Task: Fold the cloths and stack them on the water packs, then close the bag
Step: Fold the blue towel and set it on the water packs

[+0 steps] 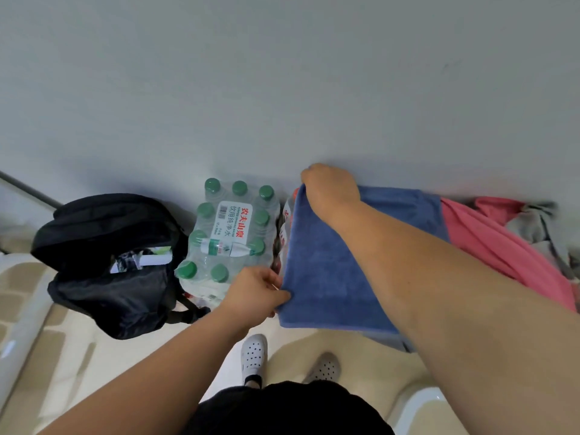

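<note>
We see the left forearm [150,368] and the right forearm [439,277] bare all the way to the frame's edge. The left hand [255,293] and the right hand [329,186] are bare too. Low in the middle we make out a plain black garment [282,409]; we cannot tell whether it is a shirt or shorts. On the feet we see two perforated clogs. The white clog [253,353] has rows of round holes and a dark band at the heel. The grey-beige clog [324,368] is blurred.
</note>
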